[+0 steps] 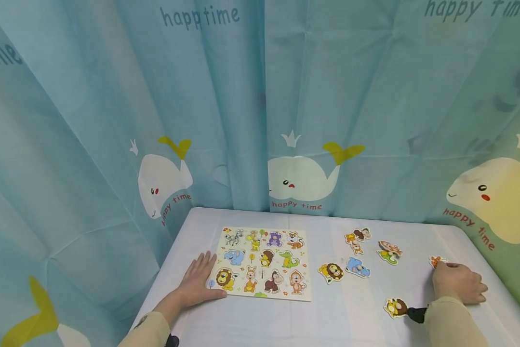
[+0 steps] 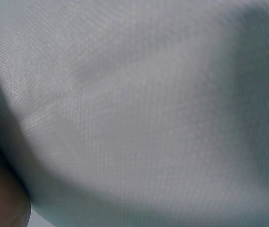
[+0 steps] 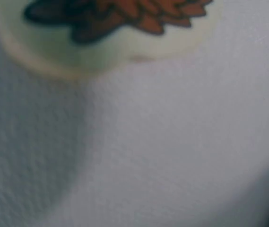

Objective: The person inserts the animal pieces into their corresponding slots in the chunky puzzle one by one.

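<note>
One blue curtain [image 1: 229, 96] hangs beyond the white table [image 1: 342, 318] and the board [image 1: 263, 246] lying on it, with the left hand [image 1: 199, 282] at the board's left edge, fingers straight and thumb spread away. Well right of the board is the right hand [image 1: 459, 284], and I can't tell whether its fingers pinch anything. Right of the board lie the lion [image 1: 331, 273], the hedgehog [image 1: 395, 307] and, farthest off, partly hidden at that hand's fingertips, an orange piece [image 1: 435, 260].
</note>
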`<state>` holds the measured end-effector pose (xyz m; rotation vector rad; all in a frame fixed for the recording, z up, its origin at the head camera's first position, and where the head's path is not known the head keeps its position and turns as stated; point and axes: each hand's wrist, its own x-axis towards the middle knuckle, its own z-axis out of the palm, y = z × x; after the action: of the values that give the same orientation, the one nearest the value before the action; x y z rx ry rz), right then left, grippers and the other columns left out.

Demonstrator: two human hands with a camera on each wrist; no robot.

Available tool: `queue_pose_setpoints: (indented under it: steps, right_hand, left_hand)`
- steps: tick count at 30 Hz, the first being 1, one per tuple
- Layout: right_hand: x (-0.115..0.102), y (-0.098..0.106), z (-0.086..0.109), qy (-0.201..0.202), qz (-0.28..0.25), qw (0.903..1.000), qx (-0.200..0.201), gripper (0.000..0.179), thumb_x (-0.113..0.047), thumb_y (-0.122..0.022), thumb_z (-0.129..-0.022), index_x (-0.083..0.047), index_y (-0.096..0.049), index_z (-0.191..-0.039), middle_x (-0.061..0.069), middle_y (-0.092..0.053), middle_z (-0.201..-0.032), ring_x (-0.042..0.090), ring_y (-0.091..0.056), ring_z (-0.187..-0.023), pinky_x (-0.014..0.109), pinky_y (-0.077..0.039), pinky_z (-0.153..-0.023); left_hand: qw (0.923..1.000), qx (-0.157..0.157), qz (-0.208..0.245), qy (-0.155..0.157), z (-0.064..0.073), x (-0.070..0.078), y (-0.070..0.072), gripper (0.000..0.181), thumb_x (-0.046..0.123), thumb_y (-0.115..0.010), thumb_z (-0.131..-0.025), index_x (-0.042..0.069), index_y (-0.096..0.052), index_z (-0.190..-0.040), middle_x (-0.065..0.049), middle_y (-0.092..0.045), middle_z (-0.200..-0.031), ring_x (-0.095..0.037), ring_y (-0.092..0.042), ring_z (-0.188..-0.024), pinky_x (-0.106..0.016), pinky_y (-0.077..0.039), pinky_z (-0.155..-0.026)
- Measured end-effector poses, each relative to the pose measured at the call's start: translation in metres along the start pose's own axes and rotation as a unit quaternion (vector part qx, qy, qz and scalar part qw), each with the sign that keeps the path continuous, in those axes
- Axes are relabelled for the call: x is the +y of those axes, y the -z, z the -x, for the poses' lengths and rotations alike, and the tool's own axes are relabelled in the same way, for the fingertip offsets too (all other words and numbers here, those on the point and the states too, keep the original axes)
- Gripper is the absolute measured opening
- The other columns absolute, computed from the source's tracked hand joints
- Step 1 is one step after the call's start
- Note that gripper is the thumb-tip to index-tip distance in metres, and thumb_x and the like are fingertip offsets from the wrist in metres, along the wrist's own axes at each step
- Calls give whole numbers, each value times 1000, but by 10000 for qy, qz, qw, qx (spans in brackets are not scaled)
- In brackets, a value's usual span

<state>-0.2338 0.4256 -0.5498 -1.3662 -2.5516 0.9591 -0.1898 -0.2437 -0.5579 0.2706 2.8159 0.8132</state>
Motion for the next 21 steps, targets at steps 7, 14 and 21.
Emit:
queue_pose_setpoints:
  steps: [7, 14, 21]
  right_hand:
    - [-2, 1, 2, -22, -62, 9999, 113, 44, -23, -39, -98, 8, -54, -125, 40, -38, -132, 58, -27, -133, 70, -25, -106]
    - [-1, 1, 1, 434, -155, 9988, 170, 45, -28, -44, -100, 6, -56, -127, 41, -38, -133, 60, -26, -133, 73, -23, -104]
    - [-6, -1, 7, 1148, -161, 9930, 231, 48, -30, -48, -99, 8, -60, -126, 39, -41, -133, 61, -30, -129, 73, -22, -102]
  left_hand:
    - [9995, -187, -167, 178, -2, 1, -1, 125, 69, -77, -75, 2, -19, -163, -20, -9, -170, -39, 0, -156, -55, 0, -125]
    - [9998, -171, -98, 102, -1, 2, 1, 124, 66, -78, -76, -1, -20, -162, -24, -9, -169, -43, -1, -155, -58, -1, -125]
    - [9996, -229, -72, 161, 0, 2, 2, 124, 66, -78, -76, 0, -18, -162, -23, -8, -169, -43, 1, -155, -58, 0, -125]
